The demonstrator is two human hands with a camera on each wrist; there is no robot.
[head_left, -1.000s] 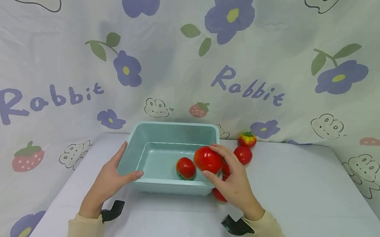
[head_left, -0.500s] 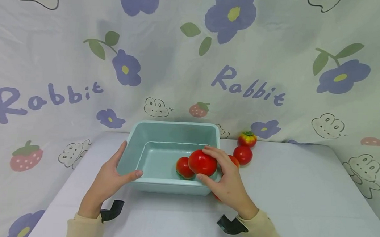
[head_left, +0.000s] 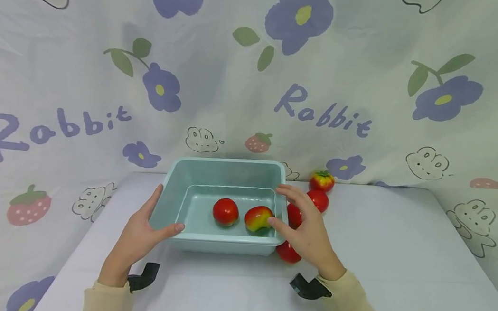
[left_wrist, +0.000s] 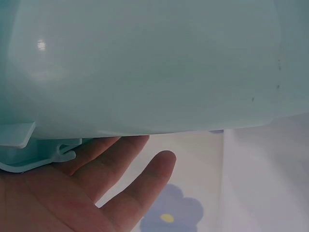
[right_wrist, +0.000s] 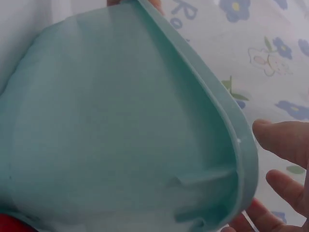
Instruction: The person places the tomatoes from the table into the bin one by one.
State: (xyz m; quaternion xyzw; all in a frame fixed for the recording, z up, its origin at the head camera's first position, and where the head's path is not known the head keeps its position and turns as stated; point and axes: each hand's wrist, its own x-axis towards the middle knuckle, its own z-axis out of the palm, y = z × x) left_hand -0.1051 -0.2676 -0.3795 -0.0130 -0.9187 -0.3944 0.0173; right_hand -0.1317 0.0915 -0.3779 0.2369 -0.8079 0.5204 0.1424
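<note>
A pale blue-green plastic bin (head_left: pixel 222 246) stands on the white table. My left hand (head_left: pixel 134 241) holds its left side, thumb over the front rim and fingers along the outside; those fingers (left_wrist: pixel 140 183) show below the bin in the left wrist view. Inside lie two tomatoes: a red one (head_left: pixel 226 212) and a red-and-yellow one (head_left: pixel 257 218) with green at its lower edge. My right hand (head_left: pixel 310 235) is spread over the bin's right rim, holding nothing, its thumb tip overlapping the red-and-yellow tomato. Its fingers (right_wrist: pixel 285 188) appear beside the rim in the right wrist view.
Several more tomatoes lie along the bin's right side: one at the front corner (head_left: pixel 288 252), one partly behind my right hand (head_left: pixel 294 215), a red one (head_left: pixel 318 200) and a green-topped one (head_left: pixel 322 181) farther back. A patterned cloth (head_left: pixel 219 87) hangs behind the table.
My right hand lowered a tomato into the bin, let it go and drew back to the right. The first tomato now sits farther left. My left hand has stayed at the bin.
</note>
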